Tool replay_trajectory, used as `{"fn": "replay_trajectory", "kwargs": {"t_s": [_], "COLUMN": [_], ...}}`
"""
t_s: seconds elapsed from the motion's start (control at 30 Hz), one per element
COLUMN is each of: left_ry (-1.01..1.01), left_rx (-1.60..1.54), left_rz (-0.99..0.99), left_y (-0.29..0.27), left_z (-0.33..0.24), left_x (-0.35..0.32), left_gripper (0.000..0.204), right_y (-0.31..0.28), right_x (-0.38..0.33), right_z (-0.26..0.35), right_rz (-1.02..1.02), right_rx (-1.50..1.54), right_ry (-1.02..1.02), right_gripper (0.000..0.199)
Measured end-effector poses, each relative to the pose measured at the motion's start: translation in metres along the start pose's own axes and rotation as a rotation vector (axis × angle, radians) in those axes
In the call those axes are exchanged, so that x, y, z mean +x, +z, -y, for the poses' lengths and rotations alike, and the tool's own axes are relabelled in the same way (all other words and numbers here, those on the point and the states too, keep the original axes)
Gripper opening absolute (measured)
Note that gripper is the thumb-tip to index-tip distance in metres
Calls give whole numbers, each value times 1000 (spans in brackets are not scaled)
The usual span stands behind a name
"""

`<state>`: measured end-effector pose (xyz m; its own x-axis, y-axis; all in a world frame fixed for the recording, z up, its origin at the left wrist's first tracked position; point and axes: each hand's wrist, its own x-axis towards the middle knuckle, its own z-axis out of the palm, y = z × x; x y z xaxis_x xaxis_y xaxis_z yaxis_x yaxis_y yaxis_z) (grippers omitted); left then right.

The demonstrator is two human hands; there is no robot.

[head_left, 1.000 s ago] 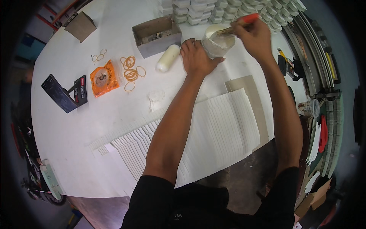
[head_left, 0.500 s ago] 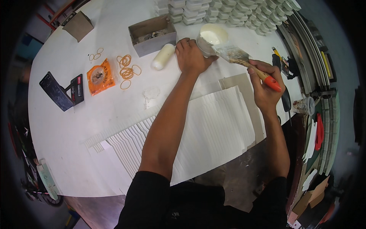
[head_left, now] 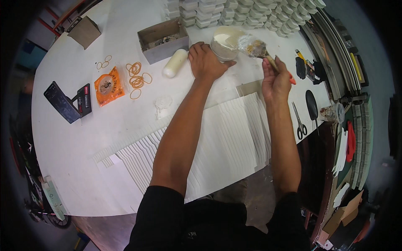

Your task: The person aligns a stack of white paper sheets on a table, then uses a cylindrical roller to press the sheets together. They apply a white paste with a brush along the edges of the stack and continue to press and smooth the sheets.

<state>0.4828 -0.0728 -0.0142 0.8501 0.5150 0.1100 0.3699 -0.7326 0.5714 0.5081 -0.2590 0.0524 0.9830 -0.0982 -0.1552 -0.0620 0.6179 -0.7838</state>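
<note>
left hand (head_left: 206, 62) steadies white glue tub (head_left: 224, 43) at far side of worktop (head_left: 83, 138), fingers curled against its side. right hand (head_left: 274, 79) clenched on brush (head_left: 259, 51), wet bristles just above tub rim. judgement: wipe excess on rim, keep tub braced, spread thin along fanned white sheets (head_left: 226, 142).

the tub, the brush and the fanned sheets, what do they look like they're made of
Tub: probably plastic, pale and translucent, with white paste inside. Brush: stiff tan bristles clotted with paste; the handle, mostly hidden in the right hand, has an orange end, material unclear. Fanned sheets: matte white paper or thin card, with crisp overlapping edges. The left hand steadies the tub.
</note>
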Motion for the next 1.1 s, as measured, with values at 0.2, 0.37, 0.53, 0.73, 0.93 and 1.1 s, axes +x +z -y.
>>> {"fn": "replay_trajectory", "kwargs": {"t_s": [0.2, 0.37, 0.53, 0.73, 0.93, 1.1], "left_ry": [-4, -7, 29, 165, 226, 396], "left_rx": [1, 17, 30, 41, -18, -57], "left_rz": [0, 2, 64, 157, 493, 329], "left_y": [1, 7, -3, -12, -77, -131], "left_z": [2, 6, 3, 39, 41, 58], "left_x": [1, 3, -2, 5, -25, -104], "left_gripper": [122, 126, 132, 121, 93, 75], "right_y": [-30, -77, -93, -92, -97, -83], "right_x": [-29, -48, -69, -92, -112, -112], "right_z": [10, 47, 65, 71, 77, 78], "right_rz": [-106, 24, 405, 647, 731, 733], "right_rx": [-7, -101, -55, -2, -27, -255], "right_ry": [39, 9, -200, -243, -250, -449], "right_gripper": [32, 30, 12, 29, 31, 29]}}
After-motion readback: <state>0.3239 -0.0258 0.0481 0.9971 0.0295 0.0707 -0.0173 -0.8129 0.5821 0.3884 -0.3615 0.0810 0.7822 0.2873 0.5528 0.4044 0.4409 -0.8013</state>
